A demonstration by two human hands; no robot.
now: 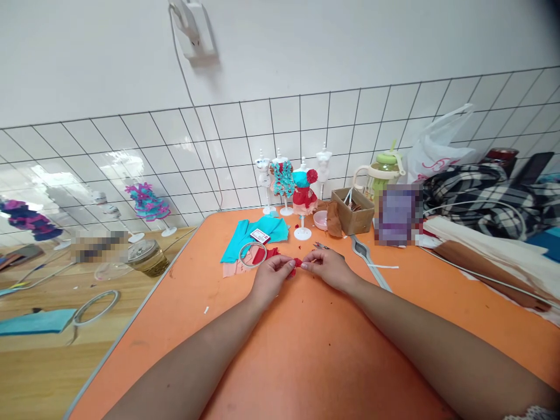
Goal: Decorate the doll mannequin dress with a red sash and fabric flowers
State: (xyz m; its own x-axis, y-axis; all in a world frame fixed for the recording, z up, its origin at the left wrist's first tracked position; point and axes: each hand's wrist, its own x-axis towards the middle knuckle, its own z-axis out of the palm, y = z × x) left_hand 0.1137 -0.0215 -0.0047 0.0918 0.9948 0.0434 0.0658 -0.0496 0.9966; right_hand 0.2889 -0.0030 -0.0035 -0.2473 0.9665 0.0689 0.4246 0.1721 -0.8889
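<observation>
A small piece of red fabric (298, 263) is pinched between my two hands above the orange table (280, 350). My left hand (272, 275) grips its left side with thumb and fingers pressed together. On the right side, my right hand (329, 267) holds it in the same kind of pinch. Just beyond my left hand lie turquoise cloth (236, 240), more red fabric (272, 253) and a round hoop (252, 255). A mini dress form in a red skirt and turquoise top (303, 192) stands behind my hands.
Other small dress forms (283, 182) stand by the tiled wall. A cardboard box (356, 216), green-lidded bottle (387, 175), and grey strap (371, 265) are to the right. A wooden table (44, 373) with a glass jar (149, 258) adjoins at left.
</observation>
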